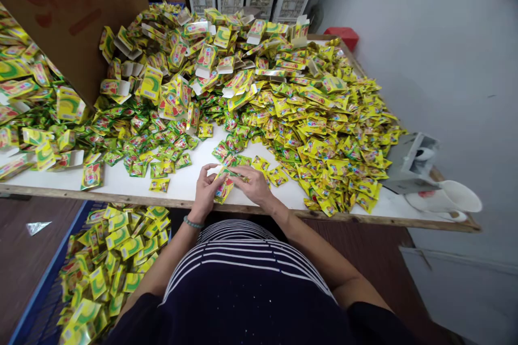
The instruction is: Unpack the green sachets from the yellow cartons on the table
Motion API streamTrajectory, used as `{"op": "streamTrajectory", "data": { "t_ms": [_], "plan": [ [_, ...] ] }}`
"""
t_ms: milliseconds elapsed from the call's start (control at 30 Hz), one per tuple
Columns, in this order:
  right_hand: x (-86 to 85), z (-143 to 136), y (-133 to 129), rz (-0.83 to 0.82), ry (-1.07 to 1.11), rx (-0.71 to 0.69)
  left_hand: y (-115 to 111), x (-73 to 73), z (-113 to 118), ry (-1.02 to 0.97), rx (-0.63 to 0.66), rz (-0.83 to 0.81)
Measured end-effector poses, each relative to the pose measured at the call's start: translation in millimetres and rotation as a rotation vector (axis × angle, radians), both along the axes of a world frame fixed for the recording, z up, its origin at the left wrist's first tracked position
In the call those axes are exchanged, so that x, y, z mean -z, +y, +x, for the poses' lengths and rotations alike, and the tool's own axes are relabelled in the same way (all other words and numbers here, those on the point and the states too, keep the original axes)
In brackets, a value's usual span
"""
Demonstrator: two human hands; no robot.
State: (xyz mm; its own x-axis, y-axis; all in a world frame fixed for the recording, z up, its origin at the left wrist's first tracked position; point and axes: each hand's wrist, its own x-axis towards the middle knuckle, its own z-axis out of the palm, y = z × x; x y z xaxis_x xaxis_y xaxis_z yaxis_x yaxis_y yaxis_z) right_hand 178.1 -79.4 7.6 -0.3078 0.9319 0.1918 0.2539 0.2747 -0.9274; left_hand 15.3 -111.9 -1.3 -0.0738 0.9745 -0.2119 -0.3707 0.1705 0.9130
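Above the table's front edge, my left hand (205, 190) grips a small yellow-green printed box (224, 188) between thumb and fingers. It wears a beaded bracelet (193, 222) on the wrist. My right hand (256, 187) closes its fingertips on the upper end of the same box. A bit of green wrapper shows under those fingers; whether it is a separate packet is hard to tell. Just beyond the hands lie several green foil packets (230, 159) and yellow foil packets (277, 176).
Open printed cartons (206, 59) heap at the back, with a large pile of yellow packets (327, 140) to the right. A cardboard sheet (76, 16) stands at left. A blue crate (44, 302) of filled-looking boxes sits below left. A grey device (408, 164) rests at the right end.
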Motion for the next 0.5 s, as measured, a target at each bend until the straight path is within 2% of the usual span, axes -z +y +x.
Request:
{"op": "streamTrajectory", "data": {
  "t_ms": [67, 200, 300, 400, 500],
  "plan": [
    [-3.0, -0.5, -3.6, 0.009, 0.044, -0.002, -0.6, -0.4, -0.1, -0.013, -0.039, -0.008],
    [-3.4, -4.4, -6.4, -0.083, 0.084, 0.042, -0.5, 0.6, -0.1, -0.014, -0.087, -0.014],
    [2.3, -7.2, -4.6, -0.297, 0.252, 0.071, 0.1, 1.7, 1.2, -0.011, -0.111, -0.015],
    [9.1, -7.0, -3.9, -0.498, 0.464, 0.155, 0.0, 1.6, 1.4, 0.012, -0.081, 0.008],
    [10.9, -3.3, -6.0, -0.466, 0.442, 0.143, -0.8, 1.4, -0.3, 0.034, -0.073, 0.029]
  ]
}}
